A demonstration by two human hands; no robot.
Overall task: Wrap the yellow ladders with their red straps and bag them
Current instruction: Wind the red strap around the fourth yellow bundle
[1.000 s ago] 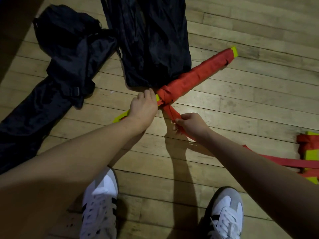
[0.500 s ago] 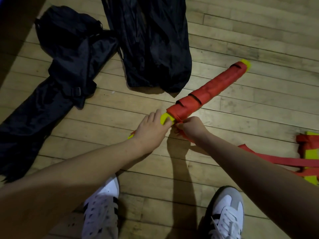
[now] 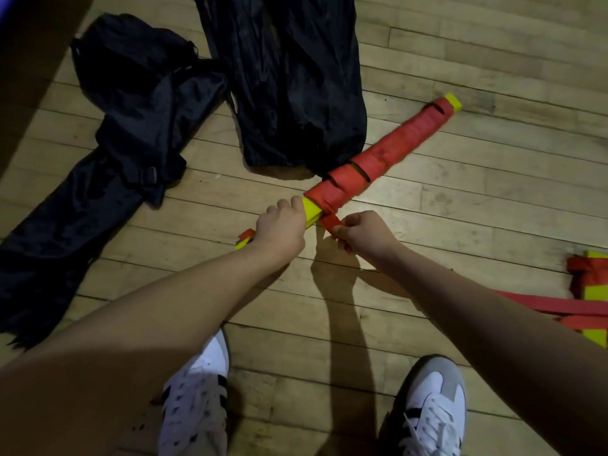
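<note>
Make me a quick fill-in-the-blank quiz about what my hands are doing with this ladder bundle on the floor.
1. The left hand grips the bare ____ part of the ladder bundle.
2. The right hand pinches the loose end of the ____ strap.
3. Two ____ bags lie on the wooden floor beyond the bundle.
4. A second, unwrapped ladder lies at the ____ edge of the view.

Missing words: yellow; red; black; right
</note>
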